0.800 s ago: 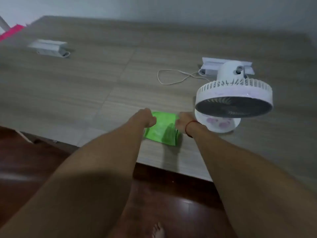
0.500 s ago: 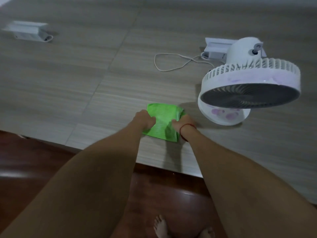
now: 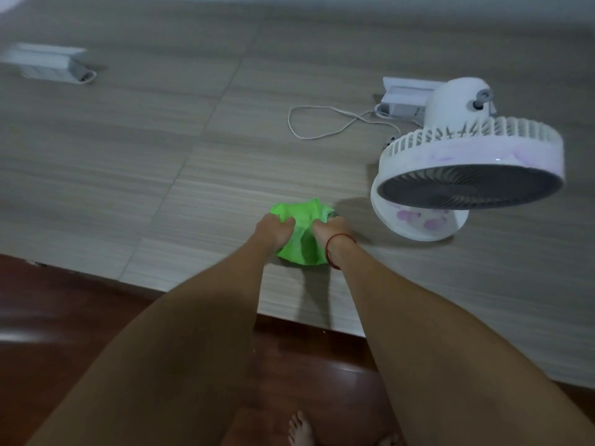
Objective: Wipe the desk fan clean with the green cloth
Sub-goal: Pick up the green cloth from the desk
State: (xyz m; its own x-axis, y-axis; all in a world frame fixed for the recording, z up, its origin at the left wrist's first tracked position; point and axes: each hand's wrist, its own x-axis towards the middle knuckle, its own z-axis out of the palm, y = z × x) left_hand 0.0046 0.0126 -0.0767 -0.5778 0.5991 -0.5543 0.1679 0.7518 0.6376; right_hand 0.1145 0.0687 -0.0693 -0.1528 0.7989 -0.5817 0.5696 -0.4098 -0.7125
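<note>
The green cloth (image 3: 301,235) is bunched up on the wood-grain table (image 3: 161,175), near its front edge. My left hand (image 3: 273,231) grips the cloth's left side and my right hand (image 3: 331,235), with a red band on the wrist, grips its right side. The white desk fan (image 3: 467,165) stands just right of the cloth on a round base with pink spots, its grille tilted toward me. Faint purple smears show on the fan's rim. Neither hand touches the fan.
A white cord (image 3: 322,123) loops from a white power strip (image 3: 405,98) behind the fan. Another white power strip (image 3: 48,64) lies at the far left. Dark red floor (image 3: 64,317) and my bare toes (image 3: 299,429) show below the table edge.
The cloth lay flat and folded between my hands; now both hands have gathered it into a raised bunch. The view has shifted closer to the table.
</note>
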